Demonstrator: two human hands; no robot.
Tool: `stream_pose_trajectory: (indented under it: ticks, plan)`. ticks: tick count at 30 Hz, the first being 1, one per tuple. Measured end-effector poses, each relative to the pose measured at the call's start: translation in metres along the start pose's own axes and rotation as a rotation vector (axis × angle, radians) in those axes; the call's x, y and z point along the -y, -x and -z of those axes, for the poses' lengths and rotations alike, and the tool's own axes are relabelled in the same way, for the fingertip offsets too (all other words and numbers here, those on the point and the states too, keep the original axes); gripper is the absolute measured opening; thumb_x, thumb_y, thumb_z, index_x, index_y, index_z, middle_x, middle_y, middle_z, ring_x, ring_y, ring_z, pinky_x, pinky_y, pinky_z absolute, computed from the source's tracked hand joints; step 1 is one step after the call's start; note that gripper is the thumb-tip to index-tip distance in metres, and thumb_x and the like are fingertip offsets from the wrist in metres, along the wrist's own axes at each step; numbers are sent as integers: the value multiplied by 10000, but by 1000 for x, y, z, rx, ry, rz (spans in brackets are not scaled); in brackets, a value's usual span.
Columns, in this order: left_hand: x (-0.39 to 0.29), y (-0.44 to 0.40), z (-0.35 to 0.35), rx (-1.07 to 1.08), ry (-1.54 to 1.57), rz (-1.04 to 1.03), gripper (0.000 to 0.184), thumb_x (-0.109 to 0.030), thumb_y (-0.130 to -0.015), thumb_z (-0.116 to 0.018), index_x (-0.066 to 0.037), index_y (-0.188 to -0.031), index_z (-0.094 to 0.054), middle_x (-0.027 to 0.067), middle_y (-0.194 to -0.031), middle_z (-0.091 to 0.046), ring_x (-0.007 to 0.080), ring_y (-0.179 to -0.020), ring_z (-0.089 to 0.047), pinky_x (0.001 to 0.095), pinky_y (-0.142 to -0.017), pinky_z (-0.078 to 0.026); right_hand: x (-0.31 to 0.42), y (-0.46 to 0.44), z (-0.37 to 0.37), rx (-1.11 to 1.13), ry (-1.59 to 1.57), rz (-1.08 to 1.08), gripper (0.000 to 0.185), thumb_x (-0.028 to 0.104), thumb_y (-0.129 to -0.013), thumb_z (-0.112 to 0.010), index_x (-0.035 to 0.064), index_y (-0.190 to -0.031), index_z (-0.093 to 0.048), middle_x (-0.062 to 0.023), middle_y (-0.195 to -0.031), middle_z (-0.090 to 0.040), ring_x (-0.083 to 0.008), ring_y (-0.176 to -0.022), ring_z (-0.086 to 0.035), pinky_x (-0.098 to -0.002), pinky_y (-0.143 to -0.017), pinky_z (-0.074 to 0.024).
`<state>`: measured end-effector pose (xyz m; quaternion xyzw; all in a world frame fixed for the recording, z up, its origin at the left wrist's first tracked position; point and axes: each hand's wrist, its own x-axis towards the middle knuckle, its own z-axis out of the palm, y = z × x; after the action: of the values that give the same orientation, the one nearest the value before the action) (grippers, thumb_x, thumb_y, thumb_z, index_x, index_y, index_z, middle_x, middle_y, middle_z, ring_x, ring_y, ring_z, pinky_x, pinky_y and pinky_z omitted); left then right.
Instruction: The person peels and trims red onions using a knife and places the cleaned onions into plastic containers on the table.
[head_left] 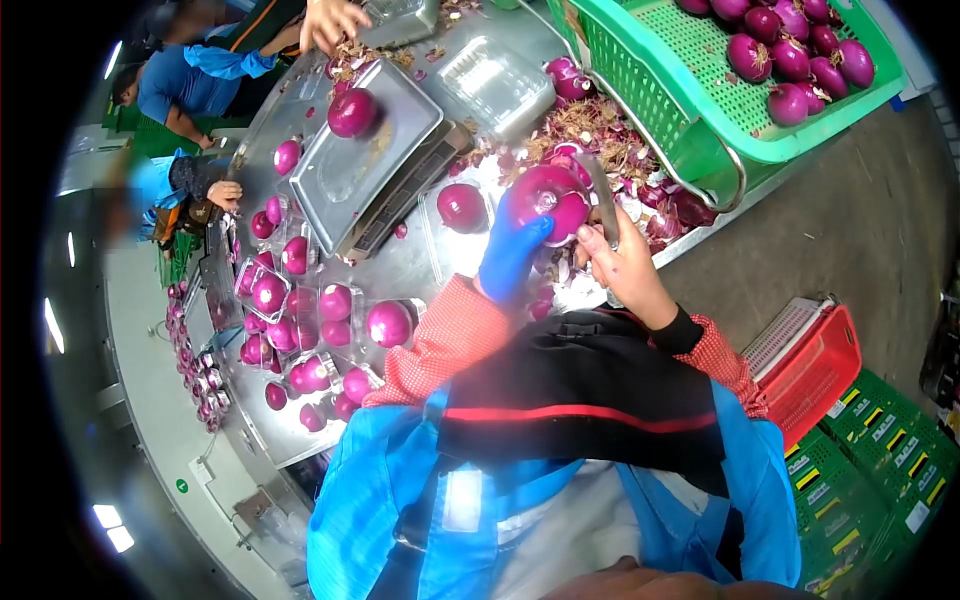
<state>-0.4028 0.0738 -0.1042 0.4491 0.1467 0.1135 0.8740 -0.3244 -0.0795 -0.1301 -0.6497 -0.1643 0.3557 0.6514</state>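
Left hand point(512, 255), blue-gloved, gripping an onion point(540, 190) over the peelings, pale spot facing up. Right hand point(628, 268), bare, closed round a knife point(602, 195), long axis running forward, tip away from the wearer, beside the onion. Outward: clear tray point(440, 252) containing one onion; scale point(345, 170) bearing another; green basket point(685, 145) holding many.
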Motion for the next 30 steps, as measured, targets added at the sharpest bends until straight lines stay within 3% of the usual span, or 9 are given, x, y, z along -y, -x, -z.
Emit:
stream_pose_trajectory:
  ticks: [3, 4, 7, 8, 11, 19, 26, 29, 30]
  plan:
    - [-11, 0, -5, -6, 120, 74, 596, -187, -867, -660, 1, -1379, -422, 136, -1267, -566, 213, -1155, -586, 333, -985, -486, 20, 8, 12, -49, 339, 189, 358, 296, -980, -574, 5, -1188, -566, -169, -953, -680, -294, -842, -678, -370, -749, -514]
    - [-15, 0, -8, -13, 174, 107, 566, -189, -874, -648, -1, -1366, -441, 130, -1251, -580, 203, -1140, -598, 323, -970, -497, 25, 9, 16, -145, 527, 366, 314, 224, -915, -636, 67, -1185, -597, -136, -981, -667, -315, -817, -666, -368, -698, -516]
    - [-13, 2, -5, -172, 197, 231, 506, -196, -897, -621, -17, -1343, -463, 108, -1213, -609, 183, -1077, -634, 295, -911, -529, 27, 17, 33, -182, 928, 531, 391, 178, -809, -702, 99, -1181, -612, -99, -934, -622, -291, -737, -638, -373, -638, -506]
    - [-15, 4, -7, -173, 195, 215, 494, -194, -901, -616, -19, -1338, -467, 104, -1200, -616, 182, -1058, -641, 288, -895, -534, 26, 18, 34, -208, 1030, 587, 492, 146, -709, -754, 126, -1181, -621, -68, -863, -559, -251, -670, -611, -369, -585, -486]
    - [-22, 5, -15, -175, 155, 185, 468, -190, -910, -606, -22, -1327, -475, 98, -1176, -629, 180, -1026, -653, 279, -871, -542, 34, 24, 37, -180, 1169, 580, 536, 132, -681, -780, 125, -1193, -620, -60, -839, -533, -239, -657, -606, -352, -576, -482]
    - [-32, 3, -8, 1, -46, 121, 461, -174, -903, -644, -15, -1307, -488, 115, -1172, -620, 197, -1096, -609, 306, -940, -507, 24, 21, 39, -280, 1269, 646, 559, 121, -670, -776, 136, -1210, -629, -55, -810, -510, -225, -617, -580, -349, -548, -467]
    - [-9, 14, 2, -110, -387, -44, 557, -94, -847, -724, -20, -1317, -437, 126, -1230, -563, 214, -1113, -585, 344, -947, -508, 8, 11, 28, -361, 1242, 594, 501, 118, -745, -722, 148, -1236, -626, -58, -810, -514, -234, -605, -578, -356, -543, -472]
    - [-4, 12, 8, -147, -401, -29, 592, -120, -836, -741, -29, -1328, -423, 123, -1234, -552, 219, -1116, -577, 348, -950, -503, 6, 11, 16, -283, 1057, 432, 442, 125, -805, -681, 137, -1242, -621, -92, -892, -596, -280, -672, -624, -378, -575, -493]
    - [-4, 12, 9, -152, -397, -12, 597, -128, -834, -745, -32, -1328, -425, 122, -1230, -553, 216, -1116, -574, 348, -952, -500, -2, 5, 11, -308, 844, 458, 329, 173, -903, -601, 102, -1223, -627, -165, -912, -658, -346, -742, -648, -427, -621, -501]
